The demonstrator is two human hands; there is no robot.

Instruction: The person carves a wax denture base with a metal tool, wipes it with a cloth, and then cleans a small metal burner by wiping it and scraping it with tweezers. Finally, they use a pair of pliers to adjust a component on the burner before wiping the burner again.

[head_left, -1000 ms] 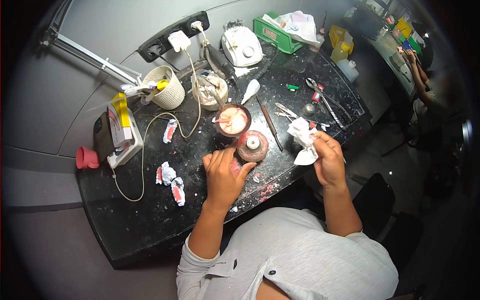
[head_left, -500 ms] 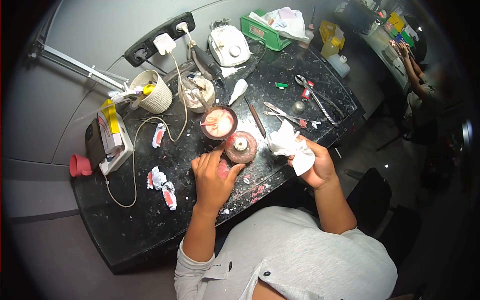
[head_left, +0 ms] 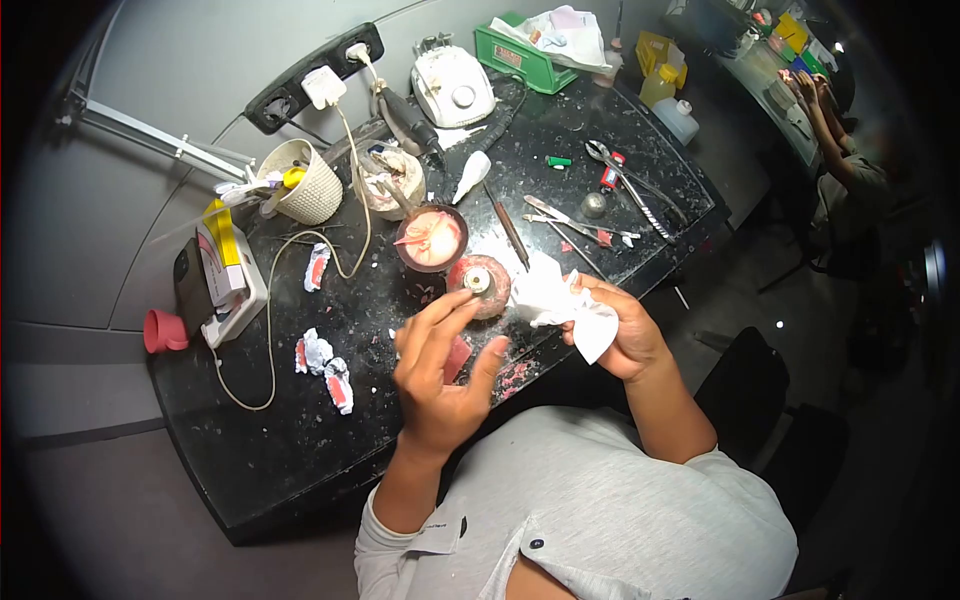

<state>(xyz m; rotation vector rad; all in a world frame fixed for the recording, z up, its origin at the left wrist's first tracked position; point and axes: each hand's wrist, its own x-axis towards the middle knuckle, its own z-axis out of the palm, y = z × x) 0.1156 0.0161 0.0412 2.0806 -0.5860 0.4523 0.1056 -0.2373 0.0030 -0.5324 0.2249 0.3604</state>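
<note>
My left hand (head_left: 445, 385) has its fingers apart and its fingertips right at the near side of a round spirit lamp (head_left: 490, 300) with a pale wick holder on top. Beneath that hand, part of a pink wax piece (head_left: 457, 360) shows on the bench. My right hand (head_left: 625, 335) is closed round a crumpled white tissue (head_left: 545, 295), whose left end hangs beside the lamp. Behind the lamp, a small dark pan (head_left: 432, 240) contains melted pink wax. A wax knife (head_left: 511, 232) with a brown handle lies just right of the pan.
Dental models with pink wax (head_left: 317, 268) lie on the left of the black bench (head_left: 270, 470). Pliers (head_left: 625, 180) and metal tools (head_left: 550, 215) lie at the right. A woven cup (head_left: 310, 190), a white control box (head_left: 452, 90) and a green bin (head_left: 520, 60) stand behind. Another person (head_left: 845, 170) sits far right.
My left hand has lifted from around the lamp's base, its thumb moving away and fingers shifting toward the wick. The tissue in my right hand has moved left, closer to the lamp.
</note>
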